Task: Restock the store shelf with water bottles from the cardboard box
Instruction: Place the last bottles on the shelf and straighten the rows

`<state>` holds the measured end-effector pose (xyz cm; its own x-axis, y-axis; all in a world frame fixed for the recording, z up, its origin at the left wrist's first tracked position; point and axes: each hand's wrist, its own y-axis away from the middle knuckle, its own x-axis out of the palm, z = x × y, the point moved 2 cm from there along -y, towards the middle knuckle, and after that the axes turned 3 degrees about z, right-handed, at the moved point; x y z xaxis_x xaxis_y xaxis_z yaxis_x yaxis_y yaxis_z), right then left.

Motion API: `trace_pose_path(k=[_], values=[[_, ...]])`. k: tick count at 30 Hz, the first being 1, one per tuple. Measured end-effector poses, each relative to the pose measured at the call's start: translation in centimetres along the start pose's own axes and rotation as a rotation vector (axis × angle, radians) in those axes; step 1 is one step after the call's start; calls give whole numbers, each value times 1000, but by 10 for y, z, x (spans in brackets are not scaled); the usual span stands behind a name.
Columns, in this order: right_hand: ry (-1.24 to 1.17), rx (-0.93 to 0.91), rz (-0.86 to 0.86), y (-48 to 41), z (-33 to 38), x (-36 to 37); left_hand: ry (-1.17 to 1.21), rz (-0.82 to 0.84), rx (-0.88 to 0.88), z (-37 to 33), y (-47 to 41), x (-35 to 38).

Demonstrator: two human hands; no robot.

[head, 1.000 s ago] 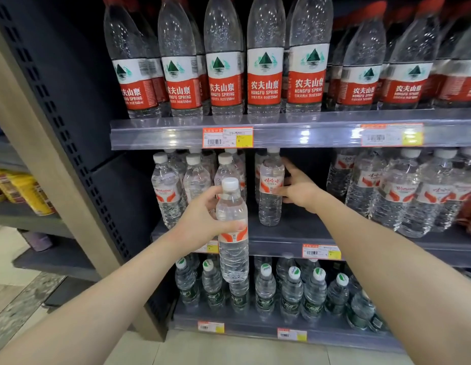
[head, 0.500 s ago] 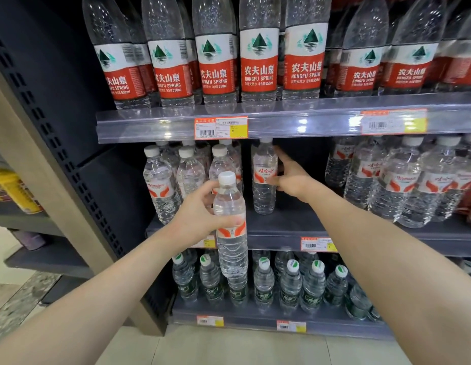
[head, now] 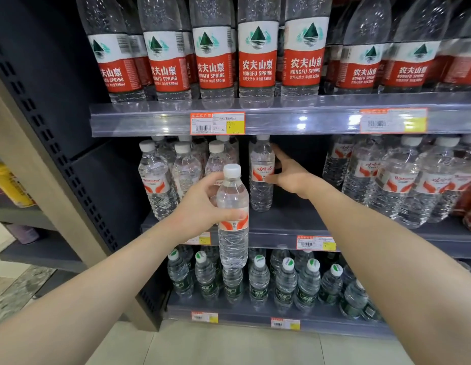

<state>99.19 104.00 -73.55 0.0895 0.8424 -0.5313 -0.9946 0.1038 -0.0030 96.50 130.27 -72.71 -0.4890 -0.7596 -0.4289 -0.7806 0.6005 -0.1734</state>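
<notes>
My left hand [head: 200,206] grips a clear water bottle [head: 233,233] with a white cap and red-white label, held upright in front of the middle shelf [head: 287,227]. My right hand [head: 291,177] is further in, with spread fingers against the right side of a same-brand bottle [head: 260,191] that stands alone on that shelf. More of these bottles [head: 160,185] stand in rows at the shelf's left end. The cardboard box is out of view.
A dark gap lies right of the lone bottle, then another group of bottles [head: 387,185]. Tall red-labelled bottles [head: 256,56] fill the top shelf, green-capped small bottles [head: 284,283] the bottom one. A dark perforated side panel [head: 58,127] bounds the left.
My right hand's fingers have loosened from around the lone bottle and now spread beside it. The left hand keeps its bottle at the same spot. The view has moved closer and tilted.
</notes>
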Motion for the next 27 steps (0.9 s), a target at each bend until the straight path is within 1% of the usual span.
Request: trace_pose_path(k=[2,5,8,9,10,13,14,19,23,27], values=[[-47,19,-11,3,-2,0,-3,-4,4,-2,0,1],[-189,54,-85,19,-1,-1,-29,-3,10,-7,-3,7],[-224,9,-116,52,5,-1,-33,3,24,-16,-13,14],[-206,-21,-93,63,7,-1,-29,6,25,-20,-17,16],[-192,-40,-32,73,8,-1,-26,11,27,-24,-22,19],[-167,-31,277,94,7,8,-34,10,56,-35,-35,28],[-151,-27,303,97,7,11,-48,8,70,-38,-39,31],[-187,-77,59,89,7,13,-29,-13,93,-40,-55,38],[-223,-97,-38,80,6,9,20,-51,105,-37,-64,42],[-209,-99,-72,69,-1,10,-6,-55,59,-27,-67,45]])
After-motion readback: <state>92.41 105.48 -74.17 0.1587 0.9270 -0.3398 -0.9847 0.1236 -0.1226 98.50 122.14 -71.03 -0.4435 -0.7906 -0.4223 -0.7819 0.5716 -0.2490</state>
